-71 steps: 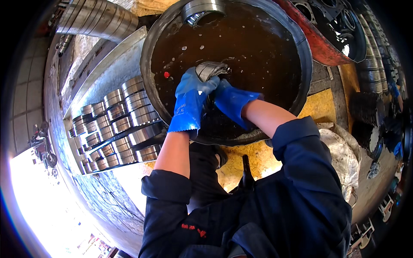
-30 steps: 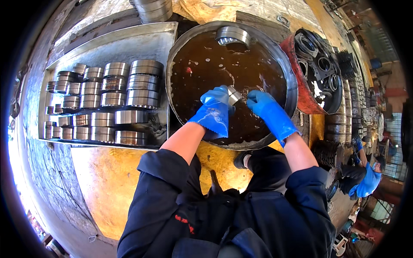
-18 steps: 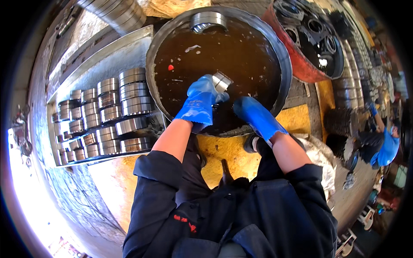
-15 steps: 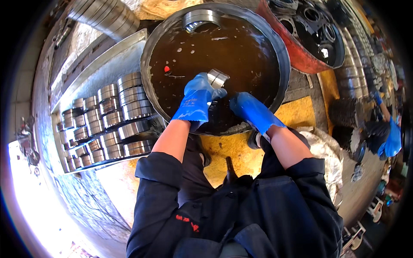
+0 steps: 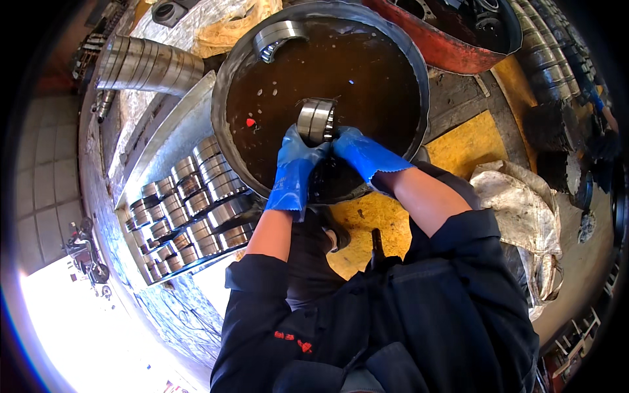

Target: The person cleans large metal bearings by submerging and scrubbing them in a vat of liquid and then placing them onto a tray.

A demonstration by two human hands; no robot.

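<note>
Both of my hands wear blue rubber gloves and hold a shiny roller bearing [image 5: 316, 119] over the brown liquid in a round metal tub [image 5: 221, 124]. My left hand [image 5: 296, 152] is closed on the bearing's near left side. On its right side, where rollers show along the edge, my right hand [image 5: 348, 141] grips it. The fingertips of both gloves are partly hidden by the bearing and by shadow. A larger bearing [image 5: 280, 36] lies tilted at the tub's far rim, partly in the liquid. A small red thing [image 5: 250, 122] floats at the left.
Left of the tub, a metal tray [image 5: 164, 134] holds rows of bearings [image 5: 190, 196]. A column of large rings [image 5: 151, 65] lies behind it. A red drum [image 5: 452, 49] with metal parts stands at the far right. A white sack [image 5: 517, 196] lies at the right.
The bearing has come up higher and turned, so more of it shows. My right hand has moved left and now grips it too. The view has shifted slightly.
</note>
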